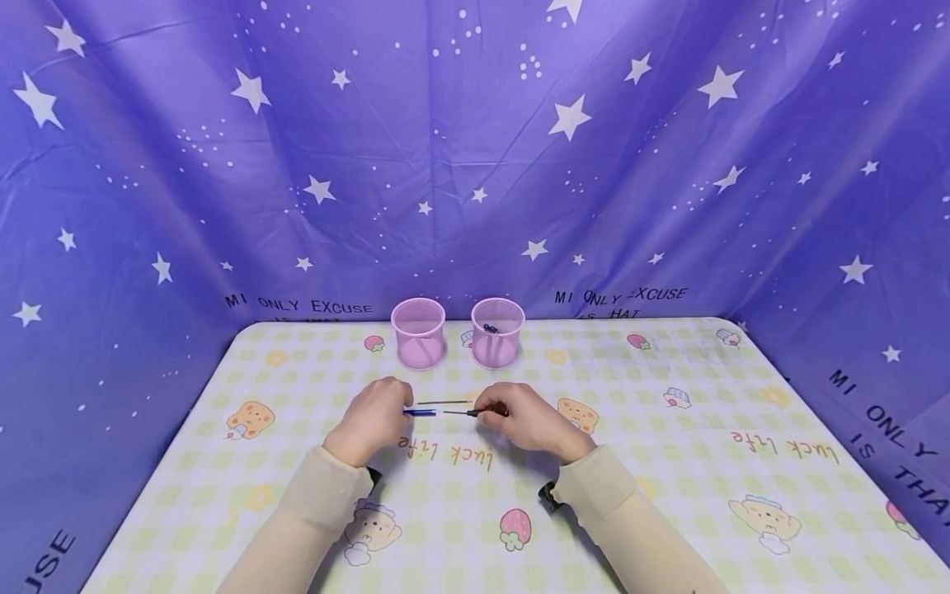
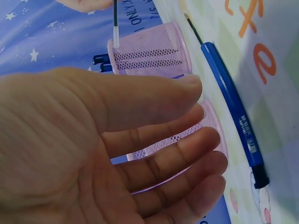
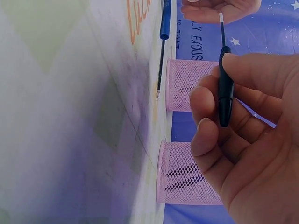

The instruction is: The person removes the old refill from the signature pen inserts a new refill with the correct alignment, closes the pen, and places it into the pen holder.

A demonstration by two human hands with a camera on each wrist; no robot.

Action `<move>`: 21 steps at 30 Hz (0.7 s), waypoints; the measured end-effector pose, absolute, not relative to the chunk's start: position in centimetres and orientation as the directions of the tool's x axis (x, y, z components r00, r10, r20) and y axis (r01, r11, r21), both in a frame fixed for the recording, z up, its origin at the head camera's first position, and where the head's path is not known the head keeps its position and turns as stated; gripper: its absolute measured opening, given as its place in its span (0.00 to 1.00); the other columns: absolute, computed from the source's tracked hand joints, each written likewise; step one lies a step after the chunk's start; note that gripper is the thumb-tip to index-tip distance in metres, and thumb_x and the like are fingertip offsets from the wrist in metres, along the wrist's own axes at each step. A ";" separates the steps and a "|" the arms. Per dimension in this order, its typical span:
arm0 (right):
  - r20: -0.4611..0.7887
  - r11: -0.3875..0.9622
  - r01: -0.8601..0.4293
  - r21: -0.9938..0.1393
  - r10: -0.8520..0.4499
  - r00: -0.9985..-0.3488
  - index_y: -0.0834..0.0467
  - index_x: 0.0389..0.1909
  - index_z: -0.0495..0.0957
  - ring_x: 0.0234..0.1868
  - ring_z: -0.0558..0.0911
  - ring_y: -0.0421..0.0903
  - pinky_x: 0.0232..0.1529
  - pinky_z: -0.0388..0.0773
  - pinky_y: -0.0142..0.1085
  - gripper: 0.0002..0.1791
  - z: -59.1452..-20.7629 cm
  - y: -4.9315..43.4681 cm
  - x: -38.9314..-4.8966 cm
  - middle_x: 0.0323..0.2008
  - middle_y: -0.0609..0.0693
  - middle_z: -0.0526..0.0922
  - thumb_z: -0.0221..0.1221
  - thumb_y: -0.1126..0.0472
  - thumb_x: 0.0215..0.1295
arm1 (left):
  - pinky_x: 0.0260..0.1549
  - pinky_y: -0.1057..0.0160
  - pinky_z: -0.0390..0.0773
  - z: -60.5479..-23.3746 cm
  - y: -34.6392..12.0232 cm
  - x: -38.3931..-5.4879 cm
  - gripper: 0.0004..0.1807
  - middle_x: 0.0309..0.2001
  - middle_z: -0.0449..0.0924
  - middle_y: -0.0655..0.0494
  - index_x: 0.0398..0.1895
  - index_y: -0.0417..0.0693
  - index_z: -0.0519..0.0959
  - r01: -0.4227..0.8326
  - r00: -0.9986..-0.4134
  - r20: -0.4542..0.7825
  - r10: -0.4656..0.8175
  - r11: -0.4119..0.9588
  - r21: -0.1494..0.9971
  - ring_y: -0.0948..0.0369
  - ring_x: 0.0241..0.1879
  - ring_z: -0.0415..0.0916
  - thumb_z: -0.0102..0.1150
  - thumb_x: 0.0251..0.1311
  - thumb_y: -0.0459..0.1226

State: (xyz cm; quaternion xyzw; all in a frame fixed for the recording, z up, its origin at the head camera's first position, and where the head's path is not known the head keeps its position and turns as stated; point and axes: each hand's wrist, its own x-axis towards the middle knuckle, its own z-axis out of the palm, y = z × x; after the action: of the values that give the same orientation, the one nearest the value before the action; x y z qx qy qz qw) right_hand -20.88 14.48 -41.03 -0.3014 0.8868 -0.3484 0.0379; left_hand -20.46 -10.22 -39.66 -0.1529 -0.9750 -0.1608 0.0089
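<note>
In the head view my left hand (image 1: 373, 417) is bent at the fingers, and a short blue pen barrel (image 1: 421, 412) sticks out from its fingertips. The left wrist view shows the thumb over curled fingers; the barrel's held part is hidden. My right hand (image 3: 261, 112) pinches a black pen grip (image 3: 226, 91), with a thin refill (image 3: 223, 31) standing out of it, white end toward the left hand. In the head view a small gap parts that end from the barrel. Another blue pen barrel (image 2: 231, 105) lies on the table with a metal-tipped refill (image 2: 193, 28) protruding.
Two pink mesh pen cups stand behind the hands. The right cup (image 1: 496, 351) holds dark blue pens (image 1: 491, 328); the left cup (image 1: 419, 351) stands beside it. A checked cloth (image 1: 638, 511) covers the table, and a purple star-printed curtain (image 1: 475, 148) hangs behind and at both sides.
</note>
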 end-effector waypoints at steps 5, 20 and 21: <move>0.145 0.578 -0.510 -0.637 -0.561 -0.815 0.54 0.37 0.81 0.29 0.74 0.37 0.33 0.74 0.33 0.05 -40.9 14.4 -20.8 0.30 0.41 0.77 0.58 0.65 0.64 | 0.37 0.53 0.76 -39.8 -10.1 -20.5 0.07 0.32 0.79 0.51 0.30 0.41 0.83 0.294 -0.954 0.044 0.295 0.904 0.309 0.54 0.34 0.75 0.64 0.45 0.28; 0.149 0.575 -0.514 -0.636 -0.562 -0.813 0.54 0.37 0.82 0.29 0.74 0.37 0.33 0.74 0.33 0.05 -40.8 14.4 -20.7 0.30 0.41 0.77 0.58 0.65 0.64 | 0.26 0.60 0.70 -40.3 -10.3 -20.7 0.10 0.23 0.72 0.56 0.16 0.48 0.75 0.275 -0.959 0.023 0.281 0.914 0.298 0.58 0.25 0.67 0.63 0.44 0.26; 0.149 0.575 -0.515 -0.636 -0.563 -0.813 0.54 0.37 0.82 0.29 0.74 0.37 0.33 0.74 0.33 0.05 -40.9 14.4 -20.8 0.30 0.41 0.77 0.59 0.65 0.64 | 0.26 0.59 0.70 -40.3 -10.3 -20.7 0.09 0.23 0.72 0.56 0.17 0.48 0.75 0.275 -0.959 0.021 0.282 0.915 0.296 0.58 0.25 0.67 0.63 0.44 0.26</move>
State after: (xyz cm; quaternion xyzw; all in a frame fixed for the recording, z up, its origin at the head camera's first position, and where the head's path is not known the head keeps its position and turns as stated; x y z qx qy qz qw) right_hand -20.77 14.39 -40.87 -0.3038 0.8867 -0.3468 0.0347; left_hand -20.72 -10.27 -40.31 -0.1424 -0.9784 -0.1496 -0.0108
